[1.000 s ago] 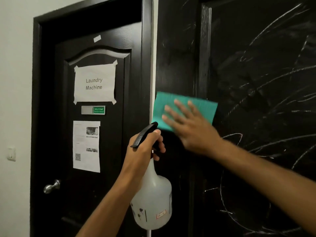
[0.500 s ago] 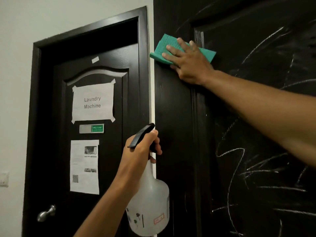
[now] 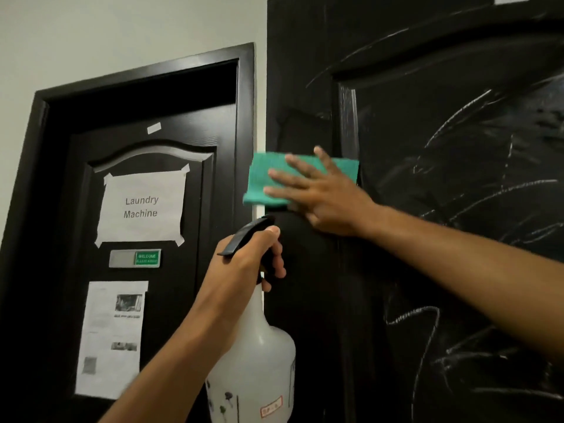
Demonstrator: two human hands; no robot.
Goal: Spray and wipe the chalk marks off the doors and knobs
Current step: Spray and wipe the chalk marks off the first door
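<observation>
A dark door (image 3: pixel 427 148) fills the right side, its panel streaked with white chalk marks (image 3: pixel 476 190). My right hand (image 3: pixel 317 193) presses a teal cloth (image 3: pixel 259 178) flat against the door's left stile, fingers spread straight. Below it, my left hand (image 3: pixel 244 267) grips the black trigger head of a translucent white spray bottle (image 3: pixel 253 361), held upright in front of the door's edge.
A second dark door (image 3: pixel 146 300) on the left carries a taped "Laundry Machine" paper (image 3: pixel 142 206), a small green-and-silver sign (image 3: pixel 135 258) and a printed notice (image 3: pixel 111 337). A pale wall (image 3: pixel 91 32) lies above and to the left.
My right hand slid the cloth up to the top of the stile, then back down to mid-height. The view has tilted upward. The left hand has kept its hold on the bottle.
</observation>
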